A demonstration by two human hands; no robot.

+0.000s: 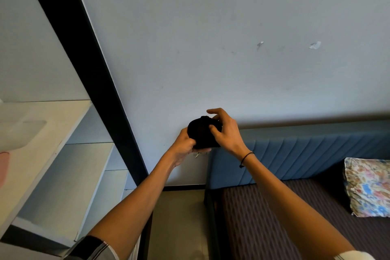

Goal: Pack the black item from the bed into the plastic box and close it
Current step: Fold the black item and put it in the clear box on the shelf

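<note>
Risk-wise, your left hand [183,147] cups and right hand [224,131] pinches the black item [200,133] above the bed [274,217] — no box visible — loosen either and it unrolls or drops.

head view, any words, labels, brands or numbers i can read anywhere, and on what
None: no readable text shows anywhere in this view.
Black item, held up by the left hand and right hand: no label or logo visible.
Pillow: floral print only, no lettering.
Wall: two small torn patches or tape scraps, no writing.
Shelf and headboard: plain.
</note>
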